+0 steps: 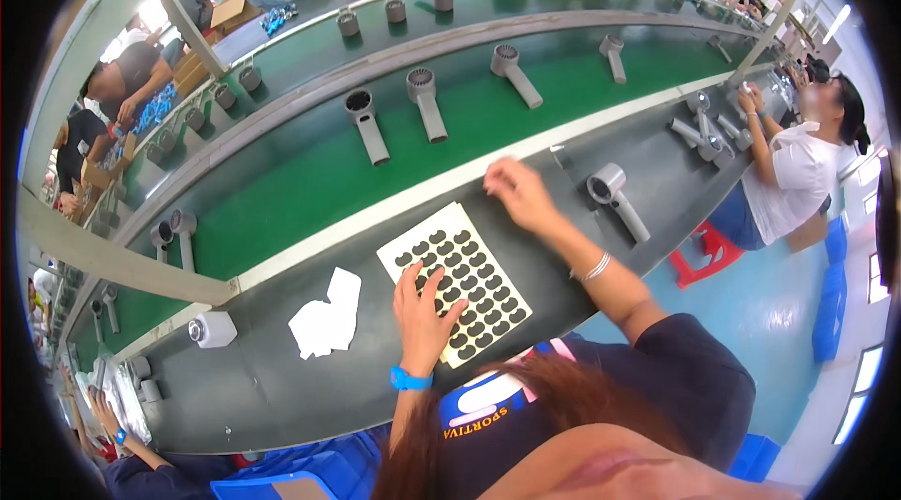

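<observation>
My left hand lies with fingers spread on a pale yellow sheet of black, notched-oval stickers. Several stickers are under or beside its fingers. Beyond the sheet's upper right corner, my right hand is raised over the bench near the belt's white edge. Its fingers are loosely bent and slightly blurred, with no object visible in them. To its right, a grey hair dryer body lies on the dark bench. Torn white backing paper rests left of the sheet.
A green conveyor belt beyond the bench carries several grey dryer bodies. A small white bottle-like container stands at the left. At the right, a co-worker sits beside more grey parts. A red stool stands below.
</observation>
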`<act>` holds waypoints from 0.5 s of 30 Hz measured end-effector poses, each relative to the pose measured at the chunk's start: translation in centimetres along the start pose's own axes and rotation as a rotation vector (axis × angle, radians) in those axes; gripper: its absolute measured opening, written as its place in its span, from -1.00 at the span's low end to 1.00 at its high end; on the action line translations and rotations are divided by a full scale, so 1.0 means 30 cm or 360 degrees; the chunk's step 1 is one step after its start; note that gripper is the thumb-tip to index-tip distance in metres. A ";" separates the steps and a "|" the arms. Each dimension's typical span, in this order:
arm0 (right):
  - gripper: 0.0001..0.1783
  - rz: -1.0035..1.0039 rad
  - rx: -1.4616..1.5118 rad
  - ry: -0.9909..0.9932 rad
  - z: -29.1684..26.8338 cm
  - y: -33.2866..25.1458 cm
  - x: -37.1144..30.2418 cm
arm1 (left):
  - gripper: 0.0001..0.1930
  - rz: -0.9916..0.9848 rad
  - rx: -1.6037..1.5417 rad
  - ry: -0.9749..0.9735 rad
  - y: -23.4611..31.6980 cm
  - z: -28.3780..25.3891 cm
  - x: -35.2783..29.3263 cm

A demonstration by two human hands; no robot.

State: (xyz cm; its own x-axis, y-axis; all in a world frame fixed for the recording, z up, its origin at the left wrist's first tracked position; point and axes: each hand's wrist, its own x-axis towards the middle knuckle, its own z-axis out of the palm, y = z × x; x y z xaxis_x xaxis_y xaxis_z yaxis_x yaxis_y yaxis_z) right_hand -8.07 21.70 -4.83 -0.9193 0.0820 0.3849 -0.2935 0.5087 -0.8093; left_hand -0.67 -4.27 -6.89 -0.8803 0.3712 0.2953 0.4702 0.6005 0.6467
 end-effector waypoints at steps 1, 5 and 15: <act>-0.89 0.0051 -0.0056 0.0047 -0.039 0.015 0.024 | -0.44 0.0018 -0.0004 0.0004 -0.004 0.003 0.006; -0.72 0.0202 -0.0140 0.0294 -0.183 0.092 0.129 | -0.45 0.0019 0.0014 -0.0014 0.010 -0.008 0.011; -0.12 -0.0107 -0.0895 0.0655 -0.183 0.425 0.380 | -0.83 0.1759 -0.1155 0.0834 0.417 -0.450 0.020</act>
State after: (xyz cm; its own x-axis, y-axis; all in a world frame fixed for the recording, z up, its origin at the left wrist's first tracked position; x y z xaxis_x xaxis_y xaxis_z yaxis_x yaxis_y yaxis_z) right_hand -20.85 33.82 -8.34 -0.6974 0.2964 0.6526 -0.0636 0.8813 -0.4682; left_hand 3.82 -6.11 10.87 -0.0838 0.0050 0.9965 0.9252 -0.3710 0.0797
